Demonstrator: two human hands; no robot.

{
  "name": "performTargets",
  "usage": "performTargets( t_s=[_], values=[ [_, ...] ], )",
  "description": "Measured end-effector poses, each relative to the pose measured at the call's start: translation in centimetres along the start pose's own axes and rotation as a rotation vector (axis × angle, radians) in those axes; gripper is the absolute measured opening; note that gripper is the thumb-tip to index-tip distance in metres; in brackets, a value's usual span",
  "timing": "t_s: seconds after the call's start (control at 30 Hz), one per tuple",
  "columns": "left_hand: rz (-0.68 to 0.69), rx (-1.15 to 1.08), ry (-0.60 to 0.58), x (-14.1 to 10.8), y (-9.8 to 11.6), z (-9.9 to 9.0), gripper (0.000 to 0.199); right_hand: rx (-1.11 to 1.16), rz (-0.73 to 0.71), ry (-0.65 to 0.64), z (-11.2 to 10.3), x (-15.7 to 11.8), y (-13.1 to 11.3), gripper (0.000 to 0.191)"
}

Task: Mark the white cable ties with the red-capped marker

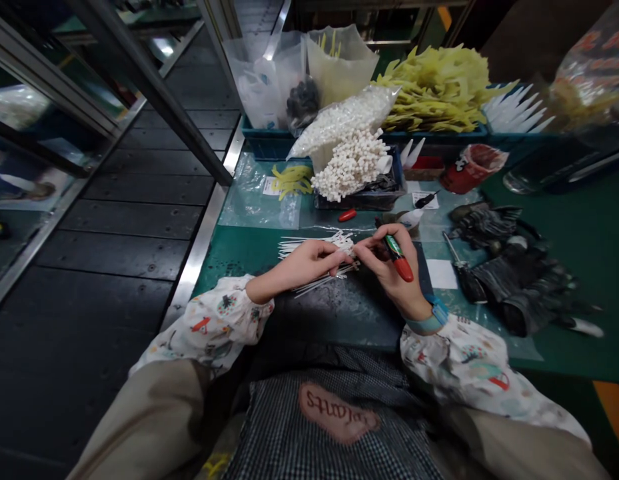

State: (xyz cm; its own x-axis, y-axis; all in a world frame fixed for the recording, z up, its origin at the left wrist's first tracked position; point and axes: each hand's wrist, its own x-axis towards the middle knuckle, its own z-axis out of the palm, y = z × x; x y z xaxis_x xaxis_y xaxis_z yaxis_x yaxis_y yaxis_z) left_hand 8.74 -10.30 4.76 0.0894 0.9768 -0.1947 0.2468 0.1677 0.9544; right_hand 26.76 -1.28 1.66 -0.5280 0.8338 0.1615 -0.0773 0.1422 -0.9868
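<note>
White thin sticks (309, 246) lie in a loose bundle on the dark mat in front of me. My left hand (316, 261) is over their right end, thumb and fingers pinched together; what is between them is too small to name. Close beside it, my right hand (392, 267) has its fingertips pinched near the same stick ends and its other fingers curled round a red and green marker (399, 259), whose red end points down toward my wrist. A red marker cap (347, 215) lies on the plastic sheet just beyond my hands.
Behind stands a dark bin with many white-tipped sticks (352, 163). Yellow-green pieces (439, 90) fill a blue crate. Dark gloves (519, 280) and a screwdriver (456, 253) lie right, near a red container (472, 170). A metal post (154, 87) and black conveyor slats (109, 247) are left.
</note>
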Motion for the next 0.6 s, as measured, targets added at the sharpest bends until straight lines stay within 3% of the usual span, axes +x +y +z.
performTargets(
  t_s=[0.1,0.2,0.3,0.37,0.47,0.6],
  values=[
    [-0.006,0.029,0.075,0.0,0.0,0.0,0.039,-0.039,-0.019,-0.025,0.0,-0.1,0.1,0.041],
    [-0.012,0.055,0.120,-0.1,0.3,-0.1,0.039,-0.131,-0.093,0.034,-0.3,-0.5,0.3,0.027],
    [-0.014,0.097,0.169,-0.2,0.6,-0.3,0.040,-0.253,-0.253,0.091,-1.0,-1.0,0.0,0.029],
    [-0.014,0.133,0.189,-0.3,0.7,-0.4,0.041,-0.339,-0.410,0.061,-1.4,-1.3,-0.4,0.035],
    [-0.007,0.178,0.201,-0.3,0.6,-0.4,0.040,-0.494,-0.570,0.045,-1.4,-1.7,-0.9,0.024],
    [0.033,0.211,0.202,-0.3,0.5,-0.3,0.039,-0.589,-0.553,0.036,-0.9,-1.7,-1.1,0.010]
  ],
)
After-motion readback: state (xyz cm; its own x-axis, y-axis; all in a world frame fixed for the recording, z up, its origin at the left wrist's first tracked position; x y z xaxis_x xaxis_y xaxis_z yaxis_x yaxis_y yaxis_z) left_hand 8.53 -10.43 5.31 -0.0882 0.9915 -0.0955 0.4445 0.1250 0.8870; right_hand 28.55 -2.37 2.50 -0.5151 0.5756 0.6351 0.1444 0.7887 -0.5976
